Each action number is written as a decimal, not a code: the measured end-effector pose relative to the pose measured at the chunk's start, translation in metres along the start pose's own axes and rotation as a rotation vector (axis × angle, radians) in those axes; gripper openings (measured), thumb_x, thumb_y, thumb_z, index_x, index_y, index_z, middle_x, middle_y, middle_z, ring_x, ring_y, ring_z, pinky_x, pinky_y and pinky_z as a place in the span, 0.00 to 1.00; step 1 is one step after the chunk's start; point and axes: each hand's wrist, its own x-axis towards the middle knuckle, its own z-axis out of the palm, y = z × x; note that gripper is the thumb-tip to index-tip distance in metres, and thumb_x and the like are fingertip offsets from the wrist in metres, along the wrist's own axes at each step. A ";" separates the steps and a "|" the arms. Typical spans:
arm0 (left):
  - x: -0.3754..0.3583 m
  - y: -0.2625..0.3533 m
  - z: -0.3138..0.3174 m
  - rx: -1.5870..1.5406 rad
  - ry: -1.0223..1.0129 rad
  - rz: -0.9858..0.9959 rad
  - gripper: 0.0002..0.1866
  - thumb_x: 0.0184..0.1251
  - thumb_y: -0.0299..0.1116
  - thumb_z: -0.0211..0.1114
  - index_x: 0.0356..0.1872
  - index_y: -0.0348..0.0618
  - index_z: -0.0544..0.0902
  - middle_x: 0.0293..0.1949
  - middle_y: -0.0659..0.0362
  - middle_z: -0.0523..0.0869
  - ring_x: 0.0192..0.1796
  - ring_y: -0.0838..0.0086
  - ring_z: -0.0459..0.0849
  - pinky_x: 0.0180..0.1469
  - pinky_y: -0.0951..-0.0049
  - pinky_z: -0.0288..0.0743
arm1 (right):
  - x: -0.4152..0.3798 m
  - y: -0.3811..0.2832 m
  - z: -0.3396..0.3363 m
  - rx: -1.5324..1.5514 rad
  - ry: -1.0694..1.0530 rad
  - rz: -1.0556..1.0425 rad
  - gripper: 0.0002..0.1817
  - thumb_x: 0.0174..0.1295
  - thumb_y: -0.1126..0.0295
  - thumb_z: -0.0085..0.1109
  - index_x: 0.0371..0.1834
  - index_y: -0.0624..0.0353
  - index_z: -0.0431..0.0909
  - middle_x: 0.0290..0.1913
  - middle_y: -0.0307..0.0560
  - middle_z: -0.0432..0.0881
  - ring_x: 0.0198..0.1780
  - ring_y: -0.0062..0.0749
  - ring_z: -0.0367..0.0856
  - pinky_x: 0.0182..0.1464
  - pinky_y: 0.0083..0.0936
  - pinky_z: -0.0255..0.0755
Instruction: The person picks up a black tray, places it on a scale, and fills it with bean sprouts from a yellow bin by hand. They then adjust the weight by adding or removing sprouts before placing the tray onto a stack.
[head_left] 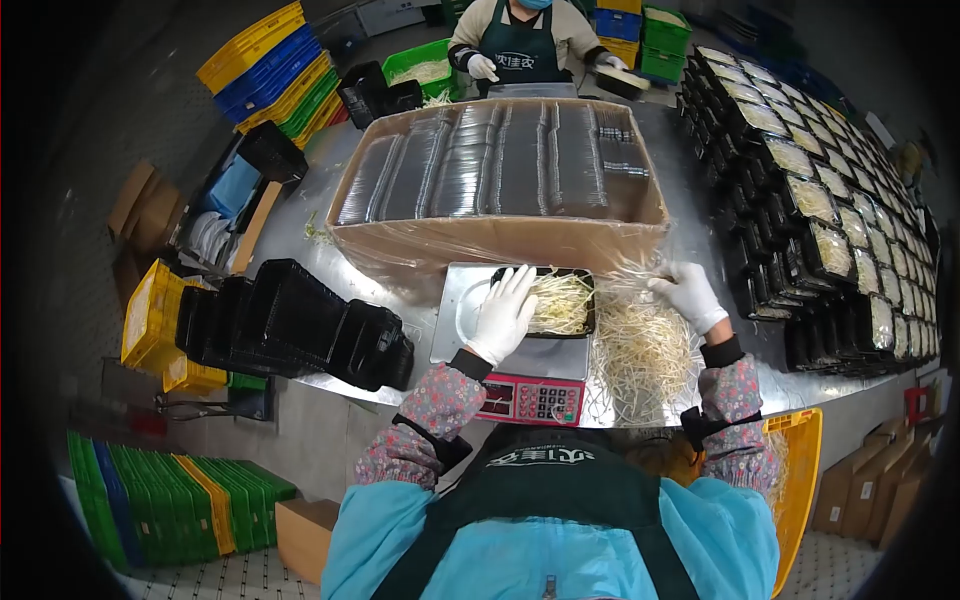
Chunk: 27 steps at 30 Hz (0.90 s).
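My left hand (505, 318), in a white glove, lies with fingers stretched out over the left side of a black plastic tray (592, 325). Bean sprouts (562, 303) fill this tray, which sits on a digital scale (461, 290) with a red keypad panel. At the right, my gloved right hand (692, 297) is closed, its fingertips on some pale bean sprouts at the top edge of a loose sprout pile (645, 350). That pile lies on the metal table beside the scale.
An open cardboard box (480, 240) of clear plastic lids stands behind the scale. Stacked black trays (290, 320) lie to the left. Rows of filled trays (815, 200) rise at the right. Across the table, a person (520, 45) in white gloves handles a tray. A yellow crate (803, 480) is beside me.
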 end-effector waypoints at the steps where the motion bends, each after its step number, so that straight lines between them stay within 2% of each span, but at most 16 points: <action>1: 0.005 -0.001 -0.007 -0.169 0.053 -0.044 0.24 0.75 0.36 0.57 0.69 0.40 0.73 0.69 0.44 0.75 0.73 0.48 0.70 0.74 0.57 0.62 | -0.007 -0.003 -0.008 -0.036 0.036 0.038 0.09 0.65 0.69 0.68 0.37 0.66 0.85 0.26 0.38 0.83 0.26 0.19 0.79 0.31 0.21 0.75; 2: 0.007 -0.003 -0.012 -0.342 0.113 -0.087 0.24 0.75 0.33 0.57 0.70 0.39 0.72 0.68 0.44 0.75 0.74 0.49 0.69 0.74 0.59 0.63 | -0.011 0.007 -0.010 -0.035 0.027 0.035 0.09 0.65 0.69 0.68 0.37 0.66 0.85 0.26 0.38 0.83 0.26 0.19 0.79 0.31 0.21 0.75; 4: 0.011 -0.010 -0.030 -0.475 0.185 -0.175 0.23 0.76 0.30 0.56 0.70 0.38 0.72 0.66 0.44 0.78 0.73 0.56 0.71 0.73 0.65 0.64 | -0.020 0.041 -0.007 0.085 -0.029 0.334 0.09 0.63 0.70 0.69 0.38 0.66 0.86 0.26 0.40 0.84 0.26 0.21 0.80 0.32 0.23 0.75; 6: 0.012 -0.005 -0.067 -0.725 0.167 -0.331 0.22 0.78 0.30 0.55 0.70 0.38 0.72 0.63 0.46 0.80 0.70 0.64 0.75 0.71 0.70 0.66 | -0.031 0.100 0.011 -0.283 0.012 0.225 0.11 0.60 0.69 0.70 0.34 0.70 0.86 0.23 0.49 0.84 0.25 0.24 0.83 0.28 0.28 0.75; 7: 0.010 -0.034 -0.053 -0.660 0.242 -0.265 0.22 0.79 0.29 0.54 0.69 0.36 0.72 0.60 0.48 0.82 0.67 0.70 0.77 0.69 0.74 0.68 | -0.031 0.143 0.009 -0.431 -0.057 0.091 0.11 0.59 0.70 0.70 0.36 0.69 0.87 0.23 0.53 0.84 0.24 0.26 0.82 0.29 0.31 0.75; 8: 0.009 -0.040 -0.059 -0.756 0.288 -0.256 0.21 0.79 0.29 0.54 0.69 0.34 0.73 0.60 0.47 0.82 0.66 0.68 0.78 0.68 0.72 0.69 | -0.028 0.154 -0.001 -0.428 -0.078 0.086 0.11 0.59 0.70 0.70 0.36 0.69 0.87 0.23 0.53 0.84 0.24 0.26 0.82 0.29 0.31 0.75; 10: 0.005 -0.044 -0.077 -0.732 0.284 -0.264 0.21 0.78 0.28 0.55 0.68 0.32 0.73 0.61 0.47 0.81 0.66 0.66 0.78 0.68 0.71 0.69 | -0.033 0.157 -0.010 -0.491 0.082 -0.114 0.08 0.60 0.72 0.68 0.36 0.68 0.87 0.23 0.49 0.84 0.25 0.24 0.82 0.30 0.27 0.75; 12: 0.003 -0.046 -0.085 -0.650 0.220 -0.269 0.21 0.78 0.29 0.56 0.67 0.32 0.73 0.62 0.45 0.81 0.66 0.64 0.79 0.68 0.69 0.69 | -0.027 0.113 -0.024 -0.336 0.071 0.149 0.07 0.62 0.74 0.67 0.37 0.68 0.86 0.26 0.45 0.86 0.29 0.20 0.82 0.32 0.23 0.75; 14: 0.004 -0.050 -0.071 -0.658 0.180 -0.254 0.21 0.78 0.30 0.56 0.68 0.32 0.73 0.63 0.46 0.81 0.67 0.64 0.78 0.69 0.68 0.69 | -0.017 0.085 -0.032 -0.200 0.100 0.055 0.06 0.64 0.76 0.66 0.40 0.67 0.86 0.30 0.39 0.86 0.32 0.16 0.79 0.33 0.19 0.74; 16: 0.006 -0.044 -0.065 -0.704 0.181 -0.242 0.22 0.79 0.32 0.55 0.68 0.33 0.73 0.64 0.46 0.80 0.69 0.64 0.76 0.69 0.68 0.68 | -0.005 0.047 -0.031 -0.047 0.133 -0.030 0.08 0.64 0.75 0.67 0.44 0.67 0.87 0.29 0.35 0.85 0.28 0.14 0.75 0.30 0.16 0.70; 18: 0.005 -0.042 -0.063 -0.661 0.168 -0.236 0.23 0.81 0.34 0.53 0.71 0.34 0.70 0.65 0.47 0.79 0.71 0.66 0.73 0.70 0.68 0.67 | -0.006 -0.018 -0.016 0.028 0.126 -0.091 0.08 0.66 0.73 0.67 0.45 0.66 0.87 0.31 0.36 0.84 0.30 0.13 0.75 0.31 0.15 0.70; 20: 0.006 -0.034 -0.064 -0.900 0.265 -0.340 0.25 0.83 0.32 0.50 0.75 0.35 0.64 0.69 0.51 0.75 0.71 0.71 0.72 0.72 0.74 0.63 | -0.002 -0.061 0.005 0.148 0.073 -0.207 0.08 0.66 0.73 0.66 0.45 0.65 0.87 0.35 0.38 0.86 0.33 0.16 0.79 0.35 0.17 0.73; 22: 0.004 -0.019 -0.070 -1.022 0.327 -0.355 0.26 0.85 0.32 0.43 0.78 0.35 0.56 0.74 0.49 0.67 0.75 0.67 0.66 0.76 0.72 0.57 | 0.009 -0.076 0.037 0.105 0.024 -0.437 0.08 0.67 0.73 0.65 0.45 0.62 0.87 0.38 0.41 0.87 0.38 0.21 0.82 0.40 0.20 0.76; 24: 0.002 -0.017 -0.057 -0.958 0.358 -0.284 0.27 0.85 0.32 0.41 0.79 0.35 0.52 0.76 0.48 0.64 0.77 0.65 0.63 0.78 0.70 0.54 | 0.020 -0.077 0.072 0.036 -0.043 -0.499 0.09 0.64 0.73 0.67 0.46 0.59 0.87 0.39 0.46 0.88 0.41 0.30 0.85 0.45 0.25 0.77; 26: -0.002 -0.018 -0.026 -0.513 0.412 -0.116 0.28 0.77 0.27 0.50 0.76 0.34 0.59 0.75 0.44 0.64 0.76 0.51 0.63 0.77 0.61 0.56 | 0.035 -0.058 0.109 -0.079 -0.139 -0.575 0.10 0.64 0.68 0.67 0.46 0.58 0.87 0.41 0.53 0.87 0.42 0.41 0.86 0.48 0.32 0.78; 27: 0.000 -0.009 -0.023 -0.451 0.299 -0.137 0.28 0.76 0.29 0.52 0.75 0.35 0.62 0.74 0.44 0.66 0.75 0.50 0.64 0.77 0.58 0.56 | 0.040 -0.045 0.124 -0.235 -0.149 -0.584 0.11 0.64 0.65 0.66 0.46 0.57 0.87 0.41 0.55 0.87 0.43 0.46 0.85 0.48 0.36 0.78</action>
